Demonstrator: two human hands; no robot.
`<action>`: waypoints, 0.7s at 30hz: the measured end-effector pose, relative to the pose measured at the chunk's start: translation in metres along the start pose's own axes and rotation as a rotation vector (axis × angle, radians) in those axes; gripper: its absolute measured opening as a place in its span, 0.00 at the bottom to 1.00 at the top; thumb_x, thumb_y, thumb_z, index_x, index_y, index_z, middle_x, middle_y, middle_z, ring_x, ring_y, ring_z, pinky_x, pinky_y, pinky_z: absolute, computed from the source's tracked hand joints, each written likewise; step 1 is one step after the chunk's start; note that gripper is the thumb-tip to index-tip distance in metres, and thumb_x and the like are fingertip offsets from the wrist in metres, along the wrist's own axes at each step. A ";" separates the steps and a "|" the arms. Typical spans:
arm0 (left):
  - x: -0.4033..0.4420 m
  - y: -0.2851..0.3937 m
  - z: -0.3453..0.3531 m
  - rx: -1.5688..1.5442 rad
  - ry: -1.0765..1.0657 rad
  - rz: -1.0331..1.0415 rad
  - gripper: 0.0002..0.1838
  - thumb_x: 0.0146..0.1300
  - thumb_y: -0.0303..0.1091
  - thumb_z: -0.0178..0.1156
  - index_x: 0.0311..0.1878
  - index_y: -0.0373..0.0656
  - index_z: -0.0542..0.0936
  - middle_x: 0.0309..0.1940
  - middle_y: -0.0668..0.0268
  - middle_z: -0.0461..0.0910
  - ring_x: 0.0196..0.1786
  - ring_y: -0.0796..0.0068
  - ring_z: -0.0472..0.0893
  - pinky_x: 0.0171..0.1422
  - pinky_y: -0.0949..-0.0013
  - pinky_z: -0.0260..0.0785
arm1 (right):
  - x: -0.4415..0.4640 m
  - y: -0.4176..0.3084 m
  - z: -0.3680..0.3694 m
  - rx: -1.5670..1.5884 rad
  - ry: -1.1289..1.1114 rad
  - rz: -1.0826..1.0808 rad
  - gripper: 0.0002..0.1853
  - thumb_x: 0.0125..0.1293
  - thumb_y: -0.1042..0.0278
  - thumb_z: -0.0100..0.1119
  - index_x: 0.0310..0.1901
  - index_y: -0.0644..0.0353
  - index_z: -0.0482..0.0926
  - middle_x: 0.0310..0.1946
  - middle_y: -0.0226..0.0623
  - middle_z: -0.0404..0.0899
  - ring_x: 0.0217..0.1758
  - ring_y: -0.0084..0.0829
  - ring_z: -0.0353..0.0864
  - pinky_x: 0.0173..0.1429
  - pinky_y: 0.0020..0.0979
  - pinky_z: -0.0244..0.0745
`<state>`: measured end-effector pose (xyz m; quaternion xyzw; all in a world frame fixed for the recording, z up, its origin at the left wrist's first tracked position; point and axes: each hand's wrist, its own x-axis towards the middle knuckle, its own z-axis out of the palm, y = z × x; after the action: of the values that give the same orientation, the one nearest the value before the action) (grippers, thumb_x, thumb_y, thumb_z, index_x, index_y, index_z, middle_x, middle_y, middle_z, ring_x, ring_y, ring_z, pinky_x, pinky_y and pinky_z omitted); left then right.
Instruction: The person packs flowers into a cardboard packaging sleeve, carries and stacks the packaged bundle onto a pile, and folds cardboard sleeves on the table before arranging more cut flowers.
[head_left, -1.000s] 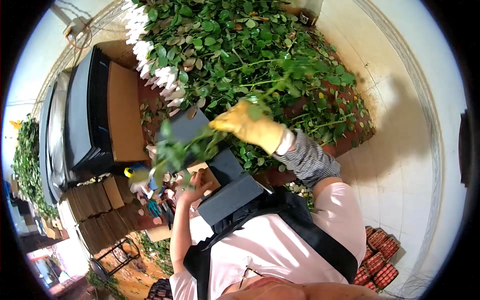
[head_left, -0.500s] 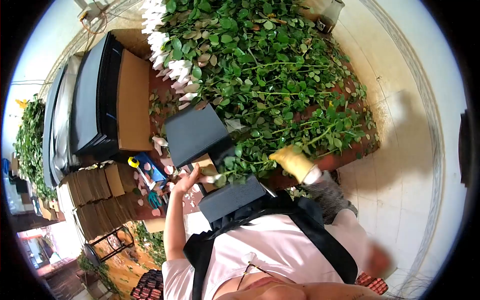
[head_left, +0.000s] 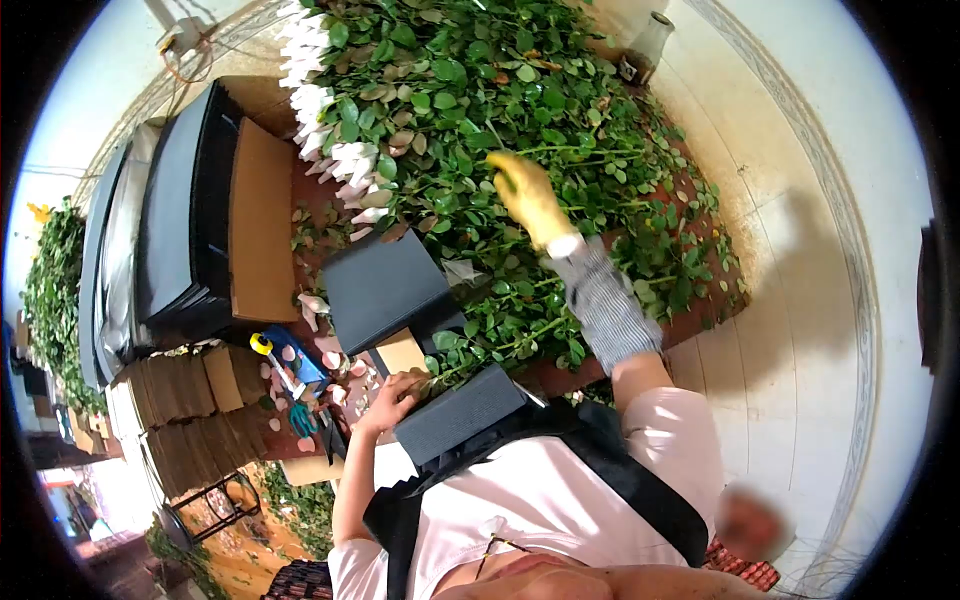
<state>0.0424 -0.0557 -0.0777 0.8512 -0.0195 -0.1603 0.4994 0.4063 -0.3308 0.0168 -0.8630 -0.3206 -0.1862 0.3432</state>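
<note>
My left hand (head_left: pixel 398 397) is curled in the gap between a black box (head_left: pixel 385 290) and a dark ridged block (head_left: pixel 460 408). Its fingers are closed at the head end of a rose with green leaves (head_left: pixel 447 366); the bloom is hidden under them. My right hand (head_left: pixel 527 200), in a yellow glove with a grey striped sleeve, is stretched over a big pile of leafy rose stems (head_left: pixel 560 90). Thumb and forefinger are apart, and nothing shows between them. White-wrapped rose heads (head_left: pixel 355 165) line the pile's left side.
Tall dark sheets and brown cardboard (head_left: pixel 262 225) stand at the left, above stacked cardboard pieces (head_left: pixel 185 395). A yellow-capped bottle (head_left: pixel 275 358), teal-handled scissors (head_left: pixel 302 420) and pink petals lie on the red table (head_left: pixel 320 210). A glass bottle (head_left: pixel 645 50) stands at the far right corner.
My right hand has moved from the near stems up and forward over the pile. My left hand has shifted slightly down toward the ridged block, and the pale bloom beside it is now covered.
</note>
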 end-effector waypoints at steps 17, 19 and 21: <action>0.003 0.014 0.017 0.151 0.164 -0.120 0.21 0.54 0.40 0.72 0.46 0.35 0.84 0.51 0.48 0.79 0.56 0.48 0.78 0.59 0.57 0.72 | 0.033 -0.046 -0.105 -0.314 -0.048 -0.490 0.15 0.59 0.80 0.64 0.46 0.50 0.85 0.36 0.32 0.89 0.35 0.31 0.87 0.45 0.36 0.85; 0.000 0.017 0.016 0.055 0.249 -0.046 0.20 0.54 0.39 0.72 0.45 0.35 0.84 0.48 0.49 0.80 0.53 0.49 0.79 0.57 0.57 0.73 | -0.017 -0.040 -0.103 -0.324 -0.314 -0.321 0.12 0.63 0.78 0.62 0.43 0.48 0.85 0.30 0.29 0.87 0.30 0.28 0.85 0.40 0.35 0.84; 0.001 0.016 0.017 -0.077 0.292 -0.004 0.17 0.55 0.37 0.72 0.45 0.37 0.85 0.45 0.53 0.81 0.50 0.51 0.80 0.53 0.58 0.73 | -0.068 -0.042 -0.083 -0.255 -0.414 -0.259 0.12 0.64 0.79 0.59 0.40 0.47 0.85 0.23 0.27 0.82 0.25 0.27 0.80 0.38 0.32 0.83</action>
<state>0.0406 -0.0783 -0.0716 0.8456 0.0612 -0.0361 0.5291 0.3201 -0.3957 0.0575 -0.8706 -0.4657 -0.0873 0.1325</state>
